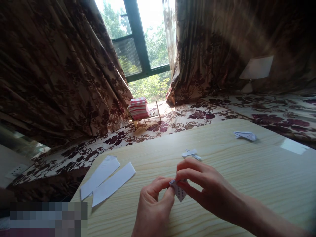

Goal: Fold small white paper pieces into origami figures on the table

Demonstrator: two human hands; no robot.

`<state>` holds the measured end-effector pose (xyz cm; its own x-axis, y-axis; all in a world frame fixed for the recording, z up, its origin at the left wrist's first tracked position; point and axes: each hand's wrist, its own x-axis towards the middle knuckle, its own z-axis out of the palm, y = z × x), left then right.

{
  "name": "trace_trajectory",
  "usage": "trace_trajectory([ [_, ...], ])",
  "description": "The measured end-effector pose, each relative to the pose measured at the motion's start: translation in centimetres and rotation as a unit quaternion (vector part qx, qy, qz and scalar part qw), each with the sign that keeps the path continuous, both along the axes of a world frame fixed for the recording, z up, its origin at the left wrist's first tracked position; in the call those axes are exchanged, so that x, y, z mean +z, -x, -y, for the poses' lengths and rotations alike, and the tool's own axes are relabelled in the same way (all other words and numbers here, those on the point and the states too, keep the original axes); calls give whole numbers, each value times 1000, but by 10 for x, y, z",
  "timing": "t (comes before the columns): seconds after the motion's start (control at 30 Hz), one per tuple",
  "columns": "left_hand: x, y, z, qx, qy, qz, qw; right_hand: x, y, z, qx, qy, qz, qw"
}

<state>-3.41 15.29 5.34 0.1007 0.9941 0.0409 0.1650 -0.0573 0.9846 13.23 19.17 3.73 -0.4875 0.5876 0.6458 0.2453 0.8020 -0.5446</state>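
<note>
Between my two hands, low over the wooden table [242,184], is a small piece of folded printed paper [180,193] with a pointed lower corner. My left hand [158,200] pinches its left edge between thumb and forefinger. At its upper right, my right hand [207,181] closes its thumb and fingertips on the same paper. Part of the paper is hidden behind my fingers. Just beyond my right hand lie small folded paper pieces [191,153].
White paper strips [113,184] lie at the table's left. A folded paper piece [245,135] rests at the far right. Behind the table, a floral cloth [197,113] carries a small stand with folded pink-and-white towels [139,108] and a white lamp [256,68]. Curtains [98,65] flank the window.
</note>
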Motion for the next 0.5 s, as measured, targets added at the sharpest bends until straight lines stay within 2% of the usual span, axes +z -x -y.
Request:
trace_trajectory([
  [0.17,2,-2,2,-1,23,34,999,0,0,0,-9,-14,3,1000],
  [0.5,0,0,-1,-12,23,32,999,-1,-2,0,-16,-14,15,1000],
])
